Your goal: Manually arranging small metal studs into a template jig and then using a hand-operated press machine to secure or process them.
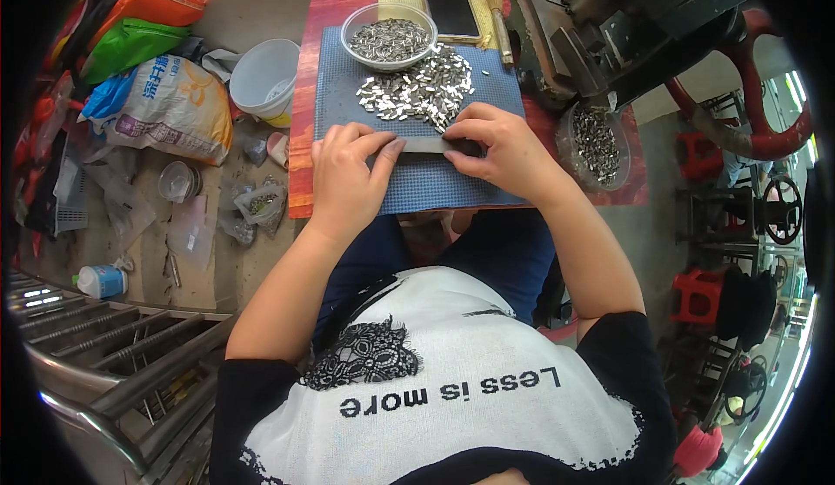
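A flat grey metal strip (421, 145) lies crosswise on the blue textured mat (435, 191). My left hand (350, 170) pinches its left end between thumb and fingers. At the other end my right hand (503, 153) grips it, with thumb and fingertips bent around a darker part. My fingers hide both ends of the strip. Just beyond it spreads a loose pile of small shiny metal pieces (419, 89), some close to my right fingertips. Behind the pile stands a clear round bowl (346, 44) holding many more such pieces.
At the back lie a phone (450, 9) and a brush (498, 20). A black machine press (600, 41) stands at the right, above a clear tub of metal pieces (595, 146). A white bucket (263, 78) and sacks (170, 107) sit left; a metal rack (113, 372) is lower left.
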